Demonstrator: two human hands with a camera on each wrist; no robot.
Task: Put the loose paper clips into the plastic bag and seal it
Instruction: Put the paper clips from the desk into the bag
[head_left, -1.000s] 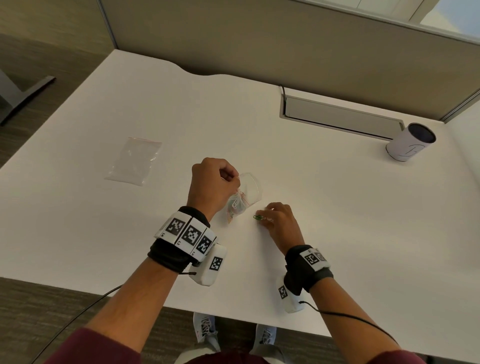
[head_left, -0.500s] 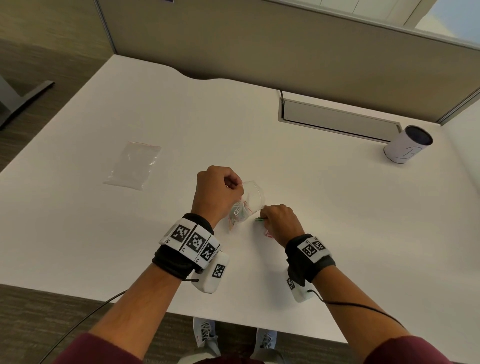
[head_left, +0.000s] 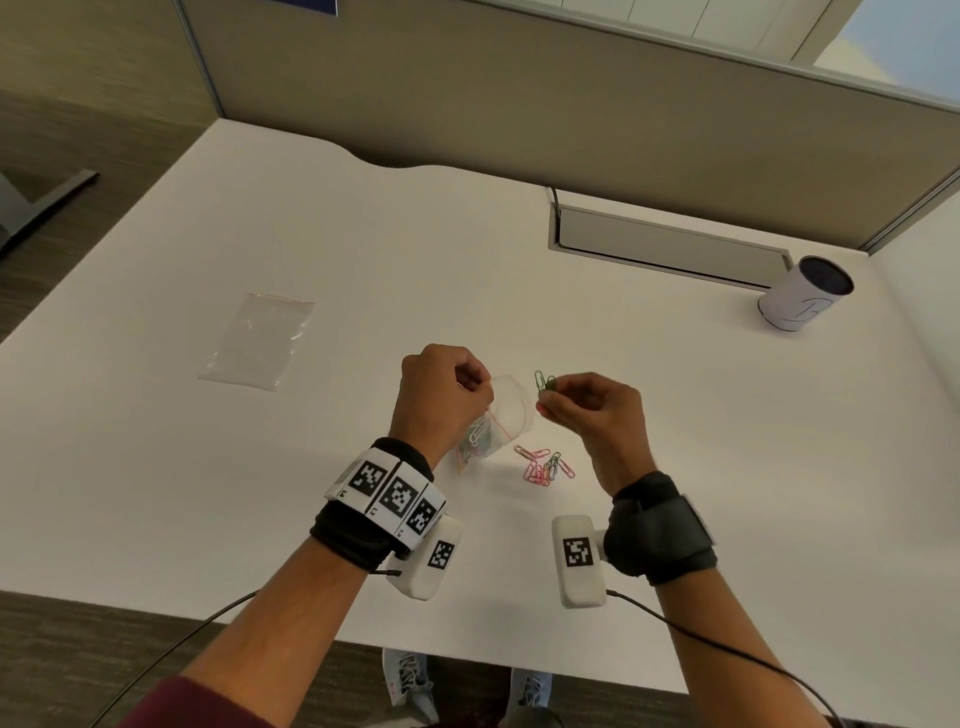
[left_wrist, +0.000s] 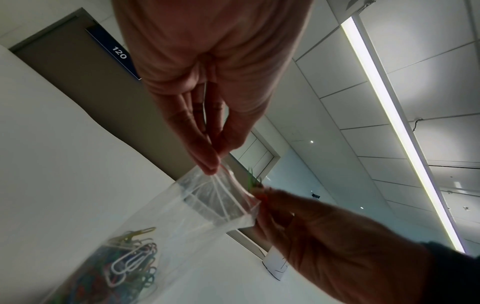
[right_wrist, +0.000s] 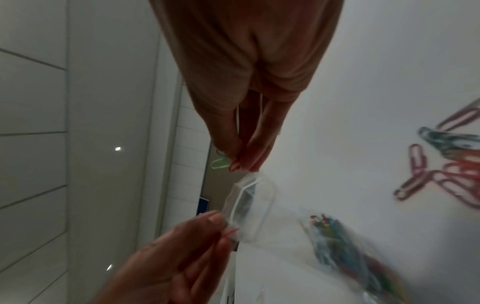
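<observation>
My left hand (head_left: 452, 395) pinches the rim of a small clear plastic bag (head_left: 506, 415) and holds its mouth open above the white table (head_left: 260, 493). Several coloured paper clips (left_wrist: 132, 265) lie in the bag's bottom. My right hand (head_left: 582, 410) is raised just right of the bag's mouth and pinches green paper clips (head_left: 544, 383), with a red one (right_wrist: 233, 167) showing in the right wrist view. A small heap of pink and green loose clips (head_left: 545, 465) lies on the table below, between my hands.
A second, flat clear bag (head_left: 257, 343) lies on the table to the left. A white cup (head_left: 802, 301) stands at the back right beside a grey cable tray (head_left: 665, 244). A partition wall runs behind the table.
My right hand has lifted off the table with the green clips and risen to the bag's mouth, uncovering the heap of loose clips. My left hand still holds the bag.
</observation>
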